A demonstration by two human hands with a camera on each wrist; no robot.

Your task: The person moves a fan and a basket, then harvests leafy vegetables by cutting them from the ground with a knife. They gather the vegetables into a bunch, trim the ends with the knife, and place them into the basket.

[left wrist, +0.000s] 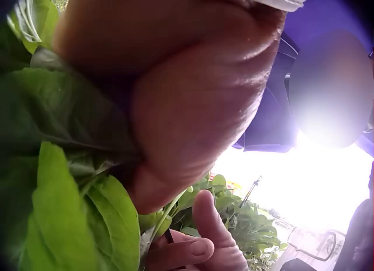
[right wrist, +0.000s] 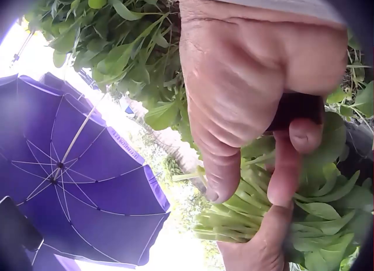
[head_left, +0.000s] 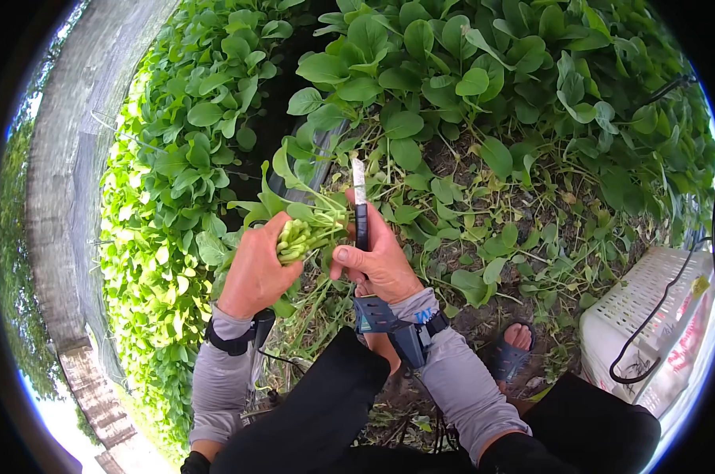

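Note:
My left hand point(head_left: 256, 267) grips a bundle of leafy greens, its pale cut stems point(head_left: 298, 239) pointing toward the right hand. The right hand point(head_left: 380, 257) holds a knife point(head_left: 361, 201) by its dark handle, the whitish blade pointing away from my body. In the right wrist view the thumb and fingers of the right hand point(right wrist: 251, 90) are at the stem ends point(right wrist: 242, 207). Broad leaves point(left wrist: 58, 207) hang beside the left hand point(left wrist: 198, 101) in the left wrist view.
Leafy plants point(head_left: 444, 63) grow ahead, with another row point(head_left: 191, 158) at the left. Loose leaves and stems litter the soil. A white crate point(head_left: 642, 308) stands at the right near a sandalled foot point(head_left: 515, 347). A purple umbrella point(right wrist: 87, 177) is overhead.

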